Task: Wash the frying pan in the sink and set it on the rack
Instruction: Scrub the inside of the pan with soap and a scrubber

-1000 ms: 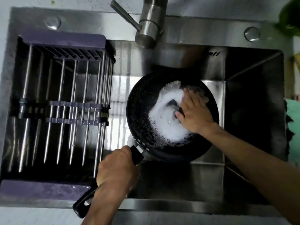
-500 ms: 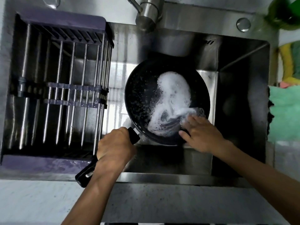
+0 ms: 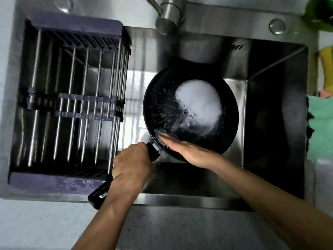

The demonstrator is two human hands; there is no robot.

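Note:
A black frying pan (image 3: 162, 105) sits tilted in the steel sink (image 3: 273, 109), with a patch of white foam (image 3: 200, 101) on its inner base. My left hand (image 3: 132, 163) grips the pan's black handle (image 3: 98, 197), whose end sticks out over the sink's front edge. My right hand (image 3: 185, 149) lies flat on the pan's near inner wall. Its fingers are stretched to the left and blurred. No sponge shows under the palm.
A purple-framed drying rack (image 3: 72, 98) with steel rods spans the left half of the sink. The faucet (image 3: 171, 13) stands at the back above the pan. A green cloth (image 3: 320, 127), a yellow object (image 3: 326, 69) and a green bottle (image 3: 319, 11) lie along the right counter.
My right hand has swept from the pan's middle down to the near rim and then left toward the handle, spreading the foam. My left hand has kept its grip on the handle.

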